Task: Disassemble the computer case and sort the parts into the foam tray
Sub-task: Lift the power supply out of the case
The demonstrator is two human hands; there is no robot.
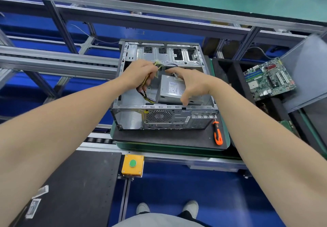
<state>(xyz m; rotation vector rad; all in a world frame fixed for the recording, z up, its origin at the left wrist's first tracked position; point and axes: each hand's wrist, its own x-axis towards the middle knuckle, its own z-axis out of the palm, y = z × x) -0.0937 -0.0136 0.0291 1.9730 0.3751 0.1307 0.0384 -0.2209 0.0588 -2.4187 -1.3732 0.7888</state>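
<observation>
An open silver computer case lies on a dark mat. Inside it sits a grey power supply with a white label. My left hand grips its bundle of yellow and black cables above the case's left half. Spread over the power supply, my right hand has its fingers apart, fingertips near the unit's far edge and thumb at the case's near rim. A green motherboard lies in the black foam tray to the right.
An orange and black screwdriver lies on the mat right of the case front. A grey side panel leans at far right. A yellow box with a green button sits on the conveyor rail. A black pad lies lower left.
</observation>
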